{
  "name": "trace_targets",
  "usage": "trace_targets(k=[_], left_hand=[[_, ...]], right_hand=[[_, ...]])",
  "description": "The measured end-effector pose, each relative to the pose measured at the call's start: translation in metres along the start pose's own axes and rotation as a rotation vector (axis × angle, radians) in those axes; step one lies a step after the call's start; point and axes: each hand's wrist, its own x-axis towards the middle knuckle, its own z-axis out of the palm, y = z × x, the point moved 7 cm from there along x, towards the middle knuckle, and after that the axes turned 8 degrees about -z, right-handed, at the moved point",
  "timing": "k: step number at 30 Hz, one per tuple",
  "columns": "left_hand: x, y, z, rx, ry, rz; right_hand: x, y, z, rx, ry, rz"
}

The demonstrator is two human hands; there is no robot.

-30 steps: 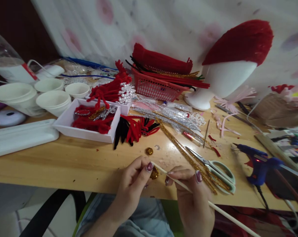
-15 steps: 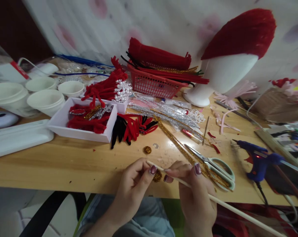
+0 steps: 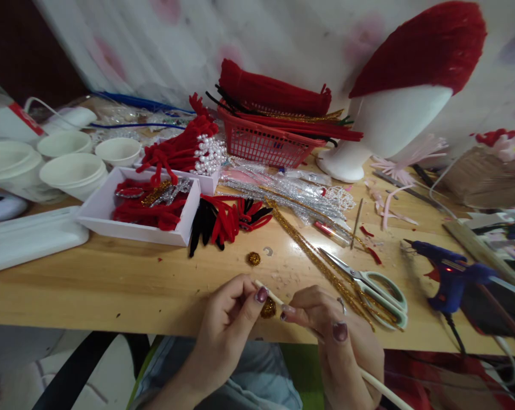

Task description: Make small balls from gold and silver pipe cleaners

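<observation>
Near desk edge: left hand (image 3: pixel 229 319) pinches gold coil (image 3: pixel 268 308); right hand (image 3: pixel 340 341) grips stick (image 3: pixel 379 387), seemingly light, stiff; hold mid-shaft.

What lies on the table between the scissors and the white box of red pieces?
In the head view, between the scissors and the white box lie a bunch of red and black pipe cleaners, a small gold ball and long gold stems.

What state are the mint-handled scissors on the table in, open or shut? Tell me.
Shut, as far as shows: the mint-handled scissors lie flat on the wooden table, blades together in one point, across gold tinsel stems.
</observation>
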Motion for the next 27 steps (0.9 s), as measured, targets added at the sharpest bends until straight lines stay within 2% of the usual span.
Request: trace_targets(k=[3,10,14,17,22,27], left_hand=[[0.001,-0.002,-0.001,-0.004,0.014,-0.01],[0.005,-0.006,-0.006,0.015,0.084,0.004],[0.002,0.001,-0.006,0.119,0.154,0.088],[-0.001,0.004,-0.007,0.117,0.24,0.137],[0.001,-0.001,-0.009,0.066,0.272,0.105],[0.003,-0.008,-0.012,-0.018,0.299,0.049]], right_hand=[[-0.005,0.0,-0.002,-0.022,0.043,0.004],[-0.019,-0.004,0.007,-0.176,0.255,-0.01],[-0.023,-0.011,0.015,-0.261,0.247,-0.041],[-0.025,-0.013,0.022,-0.295,0.224,-0.058],[-0.033,-0.006,0.038,-0.308,0.257,-0.062],[-0.042,0.008,0.036,-0.179,0.314,0.06]])
